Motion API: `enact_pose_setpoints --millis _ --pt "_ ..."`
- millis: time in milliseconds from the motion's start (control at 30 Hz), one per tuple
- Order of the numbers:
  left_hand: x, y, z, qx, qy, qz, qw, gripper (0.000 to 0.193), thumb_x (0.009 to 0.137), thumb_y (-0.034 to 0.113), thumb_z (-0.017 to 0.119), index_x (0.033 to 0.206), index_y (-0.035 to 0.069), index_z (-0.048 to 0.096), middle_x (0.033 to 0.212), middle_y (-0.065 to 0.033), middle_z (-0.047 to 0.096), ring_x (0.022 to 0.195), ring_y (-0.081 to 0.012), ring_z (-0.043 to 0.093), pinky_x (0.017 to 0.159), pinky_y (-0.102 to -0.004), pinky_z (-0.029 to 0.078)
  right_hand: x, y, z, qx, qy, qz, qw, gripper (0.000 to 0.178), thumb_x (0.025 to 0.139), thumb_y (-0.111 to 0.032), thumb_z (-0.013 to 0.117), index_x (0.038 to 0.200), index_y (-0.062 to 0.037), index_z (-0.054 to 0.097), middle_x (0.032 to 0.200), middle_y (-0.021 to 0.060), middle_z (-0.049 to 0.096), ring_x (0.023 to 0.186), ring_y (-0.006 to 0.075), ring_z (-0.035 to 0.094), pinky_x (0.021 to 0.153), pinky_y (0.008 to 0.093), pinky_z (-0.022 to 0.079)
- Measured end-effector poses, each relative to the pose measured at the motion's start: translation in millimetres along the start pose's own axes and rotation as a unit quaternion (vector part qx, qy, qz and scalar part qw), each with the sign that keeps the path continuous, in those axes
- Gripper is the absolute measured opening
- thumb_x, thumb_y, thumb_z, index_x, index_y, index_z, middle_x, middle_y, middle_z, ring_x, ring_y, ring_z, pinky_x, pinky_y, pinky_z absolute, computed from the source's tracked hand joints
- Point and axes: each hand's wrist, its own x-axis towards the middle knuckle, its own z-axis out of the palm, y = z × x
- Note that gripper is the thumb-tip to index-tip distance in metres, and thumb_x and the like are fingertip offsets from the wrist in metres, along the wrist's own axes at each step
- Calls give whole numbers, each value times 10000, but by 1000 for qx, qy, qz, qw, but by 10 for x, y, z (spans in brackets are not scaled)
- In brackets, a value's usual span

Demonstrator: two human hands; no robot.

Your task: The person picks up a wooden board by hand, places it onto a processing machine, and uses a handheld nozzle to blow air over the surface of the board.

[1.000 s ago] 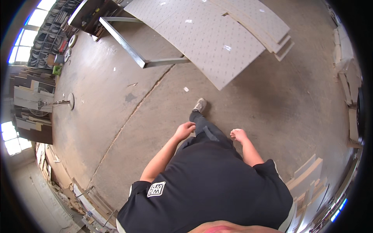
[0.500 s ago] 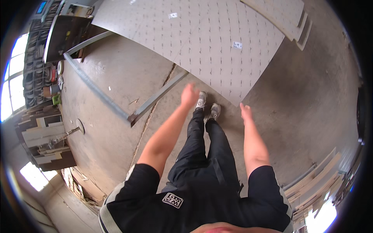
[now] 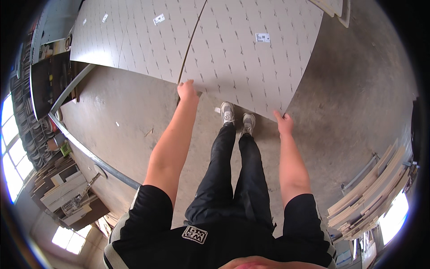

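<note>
So the big change here: half a second ago the left hand (image 3: 187, 91) was out over the floor (image 3: 345, 94), and now it's been brought up to the near edge of the big grey patterned panel (image 3: 246, 58). That panel fills the upper middle of the frame, with its near corner pointing down toward the pale shoes (image 3: 228, 114). The right hand (image 3: 284, 122) has been put on that corner, right of centre, with the thumb laid over the top and the corner apparently pinched; the fingers underneath are hidden.

The left fingers are curled in close at the edge, but whether anything's actually being gripped there can't be told. A dark line (image 3: 192, 42) can also be seen now, running from the top of the frame down to the left hand. Looks like a gap beside another sheet (image 3: 130, 47), and it wasn't obvious before.

What it means, as a guess: contact's been made at two spots, so the panel can be handled from both. The metal frame (image 3: 92, 156) at left isn't being touched.
</note>
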Motion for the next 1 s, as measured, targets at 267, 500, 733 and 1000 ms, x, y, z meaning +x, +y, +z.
enact_pose_setpoints --millis 267,500,733,1000 --pt "135 170 -235 -88 -34 -86 992 377 974 165 654 1299 12 542 1199 -85 594 1073 -214 569 892 -494 478 -28 -347 -37 104 28 186 977 652 988 -632 541 1323 -83 647 1234 100 678 1072 206 631 835 402 538" --pt "15 188 -434 -112 -16 -86 990 483 984 298 690 1351 34 518 1240 -94 602 1059 -258 601 859 -510 520 -443 -516 -305 45 13 147 988 718 995 -656 500 1357 -49 629 1251 112 682 1079 221 652 811 366 536" --pt "-1113 211 -944 -42 -63 -18 997 541 979 347 709 1385 68 485 1218 -107 625 1038 -263 630 784 -471 559 -882 147 -938 -40 114 63 991 651 1003 -644 504 1073 -37 731 858 63 700 682 162 632 547 308 452" --pt "-2767 -157 -1790 -57 -198 -91 974 413 1029 285 625 1368 74 518 1176 -98 653 1027 -230 668 829 -436 588 -2158 -296 -2445 -6 -65 185 981 596 995 -649 504 967 -87 702 793 45 671 654 165 612 547 338 465"
